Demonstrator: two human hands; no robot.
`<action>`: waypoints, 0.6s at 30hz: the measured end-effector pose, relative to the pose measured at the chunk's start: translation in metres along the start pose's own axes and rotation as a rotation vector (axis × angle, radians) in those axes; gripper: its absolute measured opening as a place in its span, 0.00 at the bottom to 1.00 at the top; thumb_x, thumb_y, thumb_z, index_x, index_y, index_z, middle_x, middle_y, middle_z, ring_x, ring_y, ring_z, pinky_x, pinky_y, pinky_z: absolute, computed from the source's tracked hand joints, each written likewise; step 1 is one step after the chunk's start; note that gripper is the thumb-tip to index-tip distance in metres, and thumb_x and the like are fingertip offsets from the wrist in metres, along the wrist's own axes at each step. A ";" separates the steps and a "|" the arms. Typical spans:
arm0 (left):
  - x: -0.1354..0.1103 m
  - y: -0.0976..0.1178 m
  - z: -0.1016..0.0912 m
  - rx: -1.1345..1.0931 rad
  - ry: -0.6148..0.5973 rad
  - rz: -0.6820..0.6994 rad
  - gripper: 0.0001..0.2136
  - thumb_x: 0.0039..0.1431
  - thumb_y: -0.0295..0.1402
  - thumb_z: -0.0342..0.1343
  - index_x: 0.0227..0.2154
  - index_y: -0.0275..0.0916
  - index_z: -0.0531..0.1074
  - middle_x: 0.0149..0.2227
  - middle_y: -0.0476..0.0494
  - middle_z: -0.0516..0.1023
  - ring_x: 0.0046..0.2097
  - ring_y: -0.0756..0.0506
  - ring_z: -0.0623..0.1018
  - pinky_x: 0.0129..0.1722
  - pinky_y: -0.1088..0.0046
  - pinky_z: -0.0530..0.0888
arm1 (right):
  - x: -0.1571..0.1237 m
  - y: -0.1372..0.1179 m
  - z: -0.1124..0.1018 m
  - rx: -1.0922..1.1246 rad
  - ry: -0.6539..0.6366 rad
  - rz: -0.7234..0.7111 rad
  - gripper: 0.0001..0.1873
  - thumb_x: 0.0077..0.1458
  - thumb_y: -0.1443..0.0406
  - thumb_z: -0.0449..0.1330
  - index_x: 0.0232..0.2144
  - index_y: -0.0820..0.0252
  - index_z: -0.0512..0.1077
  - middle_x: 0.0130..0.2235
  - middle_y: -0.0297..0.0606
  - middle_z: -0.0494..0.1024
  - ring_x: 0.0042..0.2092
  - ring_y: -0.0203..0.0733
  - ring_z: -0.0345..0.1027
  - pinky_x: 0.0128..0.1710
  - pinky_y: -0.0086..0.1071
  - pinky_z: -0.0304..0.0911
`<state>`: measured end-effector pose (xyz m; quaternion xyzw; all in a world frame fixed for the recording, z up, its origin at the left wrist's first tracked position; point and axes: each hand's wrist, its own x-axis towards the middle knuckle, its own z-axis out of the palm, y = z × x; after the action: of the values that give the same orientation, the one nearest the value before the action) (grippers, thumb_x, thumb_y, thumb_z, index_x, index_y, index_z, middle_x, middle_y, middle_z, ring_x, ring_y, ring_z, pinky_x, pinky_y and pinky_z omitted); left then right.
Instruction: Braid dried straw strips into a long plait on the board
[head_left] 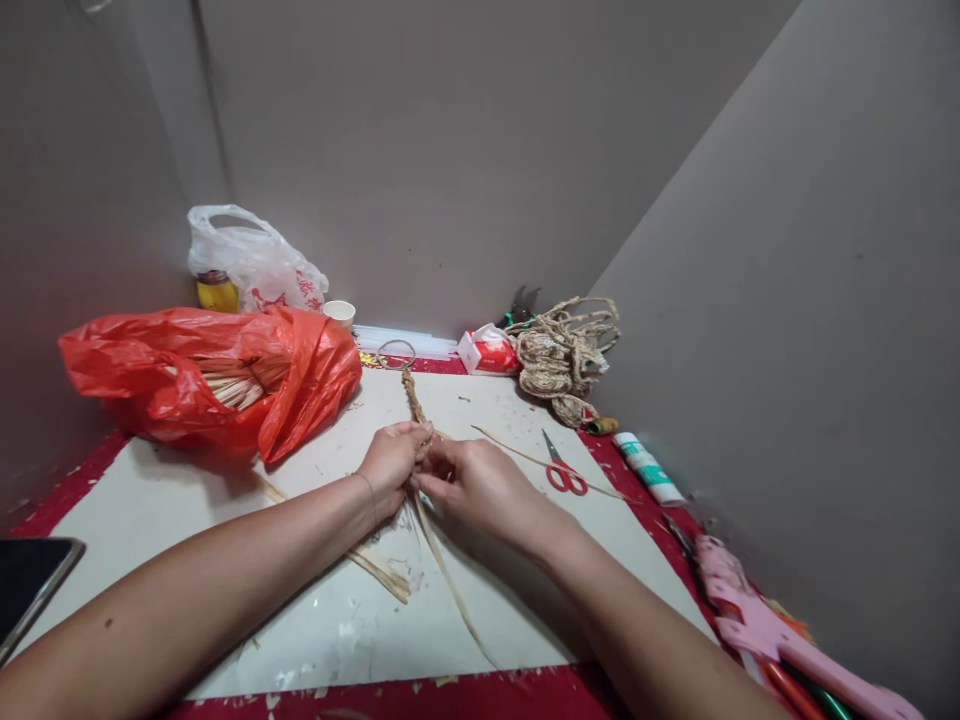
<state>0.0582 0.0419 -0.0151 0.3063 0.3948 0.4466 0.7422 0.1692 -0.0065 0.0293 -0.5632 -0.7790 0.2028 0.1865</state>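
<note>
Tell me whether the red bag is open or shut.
Open: the bag gapes at its mouth, with pale straws showing inside.

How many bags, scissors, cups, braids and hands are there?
Bags: 2, red bag and white bag
Scissors: 1, red scissors
Cups: 1, paper cup
Braids: 1, straw braid
Hands: 2, left hand and right hand, both pinching the straw braid
Total: 7
</note>
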 end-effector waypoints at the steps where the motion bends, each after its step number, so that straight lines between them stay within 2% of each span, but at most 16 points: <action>1: 0.000 0.000 0.000 0.004 0.009 0.001 0.06 0.48 0.29 0.56 0.21 0.35 0.65 0.17 0.51 0.67 0.17 0.55 0.65 0.17 0.80 0.57 | 0.001 0.002 0.008 0.051 0.018 0.011 0.07 0.50 0.64 0.57 0.23 0.60 0.70 0.24 0.35 0.74 0.25 0.34 0.62 0.26 0.27 0.53; 4: -0.001 0.002 0.000 0.074 0.012 -0.030 0.08 0.50 0.32 0.56 0.20 0.35 0.64 0.14 0.53 0.63 0.14 0.56 0.60 0.14 0.80 0.49 | 0.007 0.012 0.023 0.323 0.048 0.075 0.05 0.48 0.66 0.55 0.22 0.60 0.65 0.23 0.33 0.71 0.24 0.33 0.61 0.24 0.26 0.54; 8: -0.002 0.004 0.000 0.104 -0.018 -0.049 0.10 0.52 0.32 0.53 0.20 0.37 0.62 0.12 0.54 0.61 0.12 0.56 0.56 0.13 0.80 0.47 | 0.012 0.014 0.025 0.728 -0.035 0.201 0.04 0.44 0.68 0.54 0.23 0.59 0.60 0.20 0.29 0.67 0.19 0.30 0.56 0.19 0.25 0.51; 11: -0.002 0.007 0.000 0.085 -0.020 -0.065 0.08 0.52 0.30 0.53 0.20 0.37 0.62 0.12 0.55 0.60 0.12 0.57 0.55 0.13 0.81 0.46 | 0.012 0.014 0.006 0.823 -0.130 0.221 0.06 0.43 0.67 0.57 0.28 0.60 0.64 0.19 0.27 0.67 0.18 0.28 0.54 0.17 0.24 0.49; 13: -0.003 0.010 0.001 0.064 -0.040 -0.085 0.06 0.51 0.28 0.53 0.22 0.36 0.63 0.13 0.57 0.57 0.12 0.59 0.51 0.13 0.82 0.44 | 0.011 0.017 -0.015 0.825 -0.124 0.221 0.15 0.43 0.65 0.60 0.36 0.62 0.67 0.20 0.27 0.68 0.18 0.29 0.56 0.16 0.24 0.48; 15: -0.003 0.013 0.000 0.052 -0.073 -0.105 0.04 0.52 0.28 0.52 0.24 0.34 0.66 0.14 0.58 0.56 0.13 0.60 0.48 0.14 0.82 0.42 | 0.009 0.022 -0.037 0.809 0.001 0.239 0.22 0.41 0.63 0.63 0.41 0.62 0.68 0.22 0.30 0.71 0.19 0.30 0.59 0.17 0.24 0.50; 18: -0.002 0.014 -0.001 0.055 -0.103 -0.104 0.05 0.53 0.30 0.52 0.27 0.32 0.67 0.17 0.55 0.62 0.14 0.61 0.48 0.14 0.82 0.42 | 0.008 0.029 -0.056 0.827 0.162 0.259 0.20 0.40 0.61 0.65 0.37 0.64 0.70 0.22 0.32 0.72 0.19 0.29 0.59 0.17 0.24 0.51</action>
<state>0.0511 0.0460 -0.0034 0.3283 0.3835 0.3802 0.7750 0.2196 0.0151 0.0623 -0.5483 -0.5382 0.4745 0.4296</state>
